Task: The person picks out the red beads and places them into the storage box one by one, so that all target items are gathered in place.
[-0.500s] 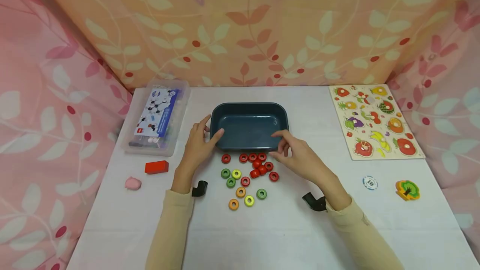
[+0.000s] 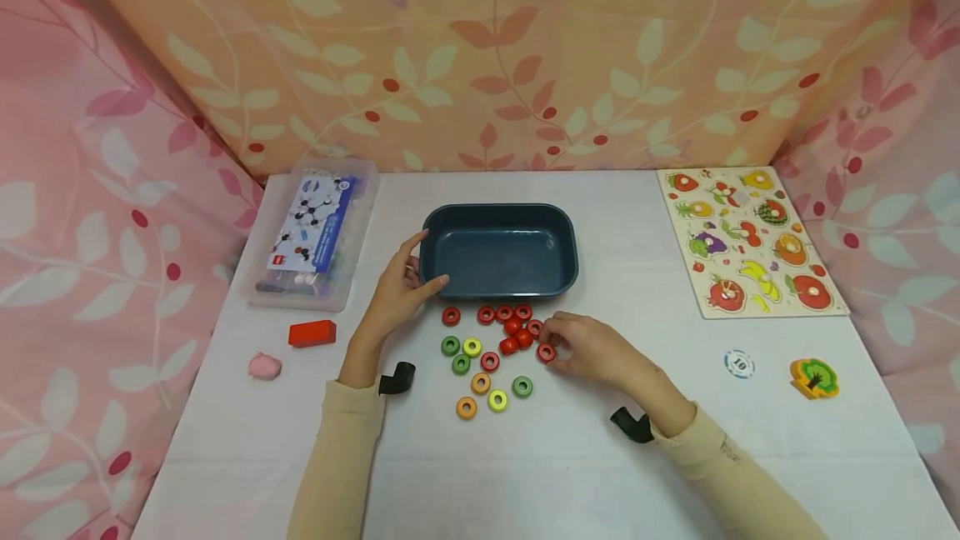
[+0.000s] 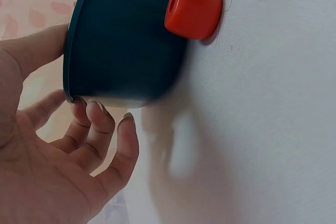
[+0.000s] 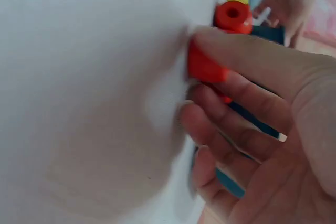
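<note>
A dark blue rectangular tray sits mid-table in the head view. My left hand holds its left end, the thumb over the near rim and the fingers along the outer wall; the left wrist view shows that wall close up. Several red, green, yellow and orange ring beads lie in front of the tray. At the right edge of this group, my right hand pinches a red bead between thumb and forefinger, the bead touching the white cloth. The other right fingers are loosely bent.
A clear plastic case stands at the back left, with a red block and a pink piece before it. To the right are a fruit puzzle board, a round chip and a tree-shaped piece.
My right hand has moved from the tray's near right corner down toward me, to the red bead at the group's right edge. The left hand stays at the tray's left end.
</note>
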The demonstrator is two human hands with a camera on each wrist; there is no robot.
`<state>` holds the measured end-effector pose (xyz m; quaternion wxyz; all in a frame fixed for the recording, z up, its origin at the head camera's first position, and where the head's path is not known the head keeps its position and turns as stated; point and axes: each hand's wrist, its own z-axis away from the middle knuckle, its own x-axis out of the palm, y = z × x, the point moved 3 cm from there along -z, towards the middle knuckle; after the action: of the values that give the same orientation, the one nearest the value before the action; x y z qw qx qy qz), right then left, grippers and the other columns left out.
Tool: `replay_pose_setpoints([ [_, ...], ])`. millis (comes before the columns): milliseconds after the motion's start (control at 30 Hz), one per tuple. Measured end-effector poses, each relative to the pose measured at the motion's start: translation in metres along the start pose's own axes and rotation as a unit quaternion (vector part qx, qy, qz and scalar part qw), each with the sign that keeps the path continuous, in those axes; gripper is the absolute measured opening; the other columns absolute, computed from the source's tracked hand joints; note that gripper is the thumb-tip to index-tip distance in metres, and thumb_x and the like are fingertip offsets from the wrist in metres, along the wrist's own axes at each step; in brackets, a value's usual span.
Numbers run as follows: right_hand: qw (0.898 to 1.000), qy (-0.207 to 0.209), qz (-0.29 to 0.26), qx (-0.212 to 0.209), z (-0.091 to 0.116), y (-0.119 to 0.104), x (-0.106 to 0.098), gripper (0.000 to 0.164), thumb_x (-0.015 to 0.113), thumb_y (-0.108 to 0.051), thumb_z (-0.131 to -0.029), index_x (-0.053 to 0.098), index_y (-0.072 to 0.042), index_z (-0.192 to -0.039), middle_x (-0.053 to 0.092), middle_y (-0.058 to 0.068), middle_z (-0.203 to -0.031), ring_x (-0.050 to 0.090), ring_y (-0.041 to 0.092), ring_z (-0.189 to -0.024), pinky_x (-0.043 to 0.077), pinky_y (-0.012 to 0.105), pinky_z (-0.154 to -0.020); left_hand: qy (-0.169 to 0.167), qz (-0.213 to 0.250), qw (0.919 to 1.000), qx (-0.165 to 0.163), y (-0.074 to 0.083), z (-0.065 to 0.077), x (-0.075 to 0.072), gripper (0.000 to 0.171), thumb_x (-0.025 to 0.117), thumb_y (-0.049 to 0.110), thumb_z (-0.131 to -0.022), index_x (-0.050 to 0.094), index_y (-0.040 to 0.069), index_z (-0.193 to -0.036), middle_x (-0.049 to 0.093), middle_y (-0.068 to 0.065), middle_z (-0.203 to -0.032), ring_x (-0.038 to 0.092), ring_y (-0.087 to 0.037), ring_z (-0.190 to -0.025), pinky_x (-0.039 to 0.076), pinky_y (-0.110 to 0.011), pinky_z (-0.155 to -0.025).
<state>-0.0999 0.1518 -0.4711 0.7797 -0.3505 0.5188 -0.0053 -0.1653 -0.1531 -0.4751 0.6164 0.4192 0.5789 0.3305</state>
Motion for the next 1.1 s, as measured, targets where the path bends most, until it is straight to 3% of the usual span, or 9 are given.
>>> replay_pose_setpoints([
  [100, 1.0, 0.013, 0.002, -0.011, -0.002, -0.002, -0.002, 0.023, 0.083, -0.018, -0.081, 0.068, -0.021, -0.097, 0.059, -0.008, -0.09, 0.053, 0.01, -0.082, 0.049, 0.029, -0.074, -0.001, 0.009, 1.0, -0.004, 0.0, 0.0, 0.0, 0.081, 0.079, 0.02, -0.087, 0.036, 0.022, -0.155, 0.05, -0.023, -0.105, 0.046, -0.022, -0.078, 0.041, -0.026, -0.069],
  [233, 0.997, 0.05, -0.046, -0.041, -0.008, -0.01, -0.019, 0.026, 0.082, -0.019, -0.082, 0.067, -0.02, -0.103, 0.062, -0.007, -0.087, 0.057, 0.014, -0.08, 0.049, 0.027, -0.069, 0.0, 0.014, 0.9997, -0.019, 0.0, 0.001, 0.0, 0.086, 0.079, 0.022, -0.088, 0.031, 0.021, -0.158, 0.049, -0.021, -0.107, 0.045, -0.021, -0.08, 0.041, -0.025, -0.07],
  [400, 0.98, 0.132, -0.118, -0.094, -0.03, -0.019, -0.044, 0.031, 0.084, -0.015, -0.082, 0.068, -0.016, -0.108, 0.062, -0.004, -0.084, 0.058, 0.017, -0.075, 0.049, 0.03, -0.065, 0.003, 0.006, 0.9992, -0.041, -0.001, 0.002, 0.002, 0.087, 0.077, 0.023, -0.089, 0.026, 0.018, -0.16, 0.048, -0.019, -0.11, 0.044, -0.021, -0.083, 0.04, -0.025, -0.072],
  [500, 0.972, 0.164, -0.14, -0.09, -0.05, -0.019, -0.051, 0.03, 0.082, -0.014, -0.083, 0.068, -0.015, -0.11, 0.06, -0.002, -0.081, 0.056, 0.015, -0.073, 0.048, 0.031, -0.065, 0.007, -0.002, 0.9988, -0.048, -0.001, 0.002, 0.002, 0.086, 0.076, 0.022, -0.09, 0.027, 0.018, -0.16, 0.05, -0.019, -0.109, 0.045, -0.021, -0.083, 0.04, -0.027, -0.073],
  [733, 0.976, 0.146, -0.161, -0.018, -0.098, -0.016, -0.043, 0.027, 0.079, -0.021, -0.087, 0.068, -0.014, -0.111, 0.061, 0.002, -0.08, 0.057, 0.018, -0.07, 0.047, 0.032, -0.064, 0.016, -0.014, 0.9978, -0.063, 0.003, 0.002, 0.004, 0.084, 0.076, 0.022, -0.091, 0.028, 0.018, -0.159, 0.054, -0.017, -0.104, 0.048, -0.022, -0.082, 0.043, -0.032, -0.075],
  [1100, 0.987, 0.099, -0.124, 0.0, -0.15, -0.032, -0.024, 0.025, 0.079, -0.02, -0.088, 0.068, -0.011, -0.109, 0.062, 0.003, -0.075, 0.055, 0.017, -0.062, 0.043, 0.03, -0.058, 0.019, 0.001, 0.9974, -0.069, 0.001, 0.004, 0.004, 0.083, 0.076, 0.023, -0.09, 0.03, 0.021, -0.159, 0.056, -0.016, -0.101, 0.05, -0.021, -0.079, 0.044, -0.028, -0.071],
])
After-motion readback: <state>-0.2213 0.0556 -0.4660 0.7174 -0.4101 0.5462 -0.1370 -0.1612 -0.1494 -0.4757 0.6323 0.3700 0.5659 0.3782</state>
